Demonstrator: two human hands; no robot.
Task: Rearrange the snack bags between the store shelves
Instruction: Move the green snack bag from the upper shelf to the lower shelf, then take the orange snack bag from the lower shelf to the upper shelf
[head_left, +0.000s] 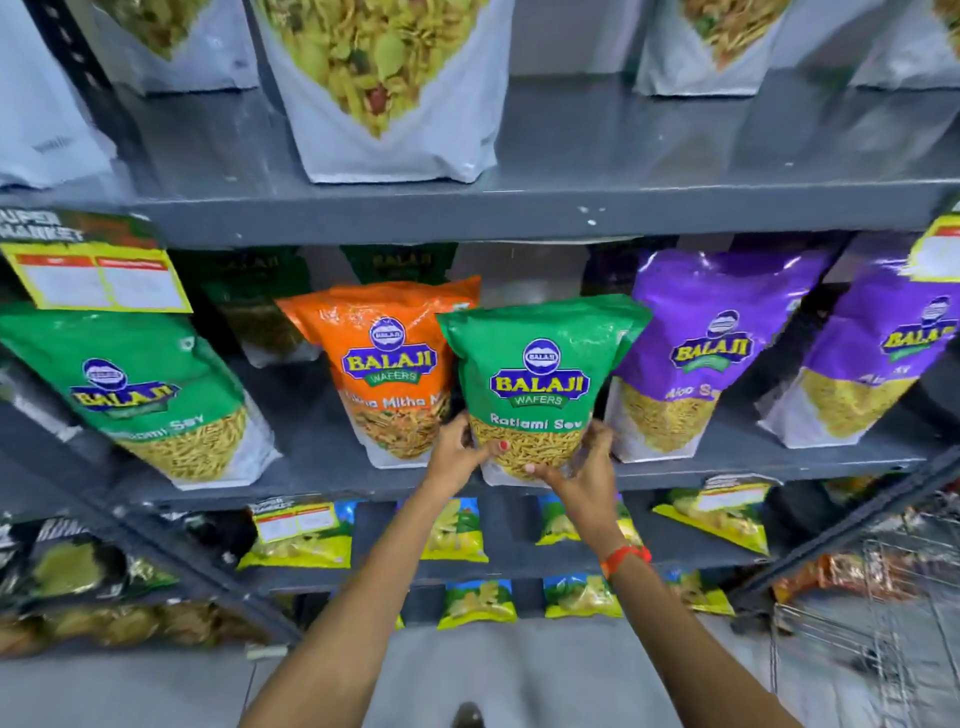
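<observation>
Holding a green Ratlami Sev bag (537, 384) upright by its lower corners, both hands are clamped on it: the left hand (457, 457) grips the bottom-left edge with the thumb across the front, and the right hand (584, 467) cups the bottom-right corner from below and behind. The bag stands at the centre of the view, over the front lip of the middle shelf (332, 457), with the orange bag (389, 374) just beside it at nine o'clock and partly overlapped, and a purple bag (696, 353) just beside it at three o'clock. Whether its base touches the shelf cannot be told, since the hands cover it. Judging by how things lie, the work seems to be mid-way: a matching green bag (140, 395) leans far out at nine o'clock, well apart from this one, so the flavours are not yet grouped, and gaps show on the shelf between the bags. The held bag is a glossy stand-up pouch, green at the top with a blue and yellow logo, and a clear window below showing thin yellow strands. It looks full and plump, its top seal flat and slightly creased.
</observation>
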